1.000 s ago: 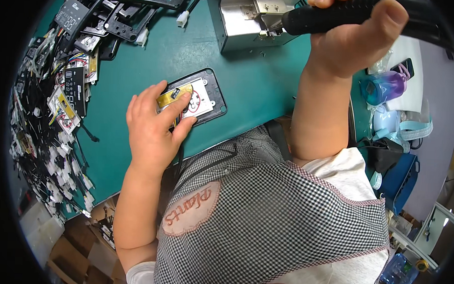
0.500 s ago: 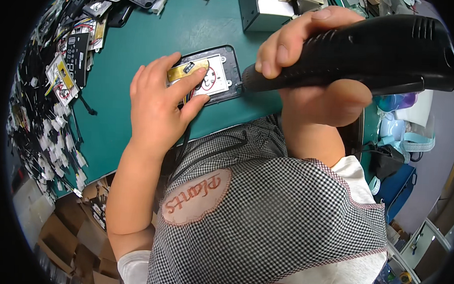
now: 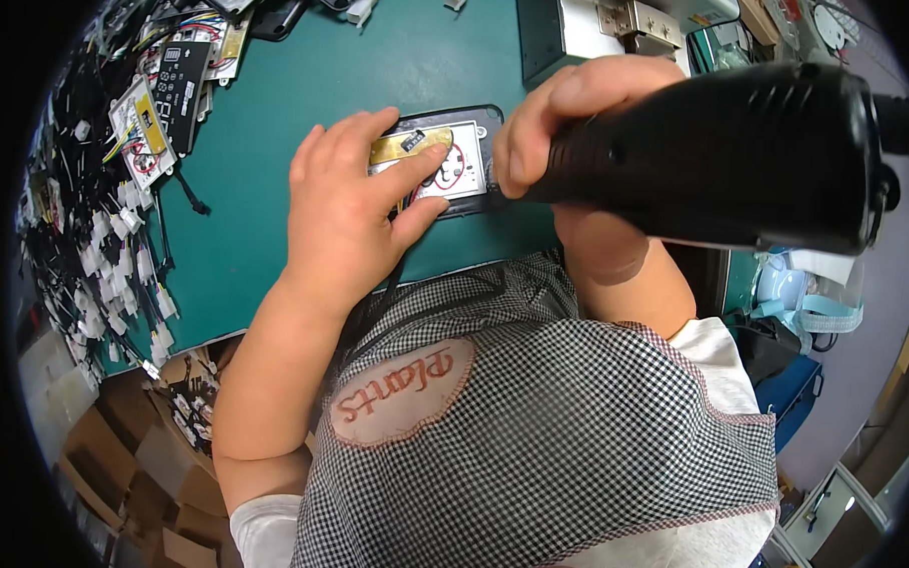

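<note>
Tabletop [image 3: 245, 267] | right grip [image 3: 573, 100]: around tool [image 3: 729, 158] | left grip [image 3: 347, 195]: spread, touching board [image 3: 468, 174]

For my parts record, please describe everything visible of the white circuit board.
The white circuit board lies flat in a black casing, apparently plastic, on the green tabletop. A gold strip bearing a dark label runs along its far edge; a red curved line marks its face. The left hand touches it and hides its left part. Coloured wires emerge beside the thumb.
</note>
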{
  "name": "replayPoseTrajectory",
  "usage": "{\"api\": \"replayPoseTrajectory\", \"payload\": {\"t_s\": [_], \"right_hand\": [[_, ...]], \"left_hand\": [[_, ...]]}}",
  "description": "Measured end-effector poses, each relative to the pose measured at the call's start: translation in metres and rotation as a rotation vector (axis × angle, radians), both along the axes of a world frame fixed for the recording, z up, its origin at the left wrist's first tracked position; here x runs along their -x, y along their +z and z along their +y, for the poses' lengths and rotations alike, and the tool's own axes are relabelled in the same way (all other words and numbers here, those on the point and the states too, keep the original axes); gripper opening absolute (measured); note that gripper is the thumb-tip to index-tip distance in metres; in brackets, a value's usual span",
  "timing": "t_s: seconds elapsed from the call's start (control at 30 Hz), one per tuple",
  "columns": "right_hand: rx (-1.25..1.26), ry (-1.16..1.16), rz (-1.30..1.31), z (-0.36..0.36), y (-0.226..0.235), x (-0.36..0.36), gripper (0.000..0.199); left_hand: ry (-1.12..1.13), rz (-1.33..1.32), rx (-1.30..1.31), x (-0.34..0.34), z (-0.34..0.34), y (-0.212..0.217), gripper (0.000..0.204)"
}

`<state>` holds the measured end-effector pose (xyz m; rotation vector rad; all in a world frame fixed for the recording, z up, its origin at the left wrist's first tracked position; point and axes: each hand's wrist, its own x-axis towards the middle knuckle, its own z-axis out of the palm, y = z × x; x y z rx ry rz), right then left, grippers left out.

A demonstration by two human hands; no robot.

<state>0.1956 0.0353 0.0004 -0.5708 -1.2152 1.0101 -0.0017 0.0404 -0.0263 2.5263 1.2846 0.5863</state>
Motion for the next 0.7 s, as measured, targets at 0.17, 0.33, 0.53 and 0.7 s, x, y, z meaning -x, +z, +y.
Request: {"api": "replayPoseTrajectory", "payload": {"t_s": [0.17,0.33,0.53,0.7], "right_hand": [[0.049,-0.008,-0.002,0.002,0.002,-0.008,0.068],[-0.209,-0.195,0.059,0.021,0.028,-0.063,0.073],[-0.341,-0.255,0.11,0.043,0.055,-0.122,0.073],[-0.186,-0.63,0.217,0.042,0.076,-0.062,0.059]], "left_hand": [[-0.005,0.01,0.005,-0.001,0.001,0.003,0.044],[0.004,0.018,-0.011,-0.001,-0.001,0.0,0.044],[-0.025,0.009,-0.03,-0.005,0.002,0.005,0.042],[-0.025,-0.011,-0.033,-0.004,0.0,0.002,0.043]]}}
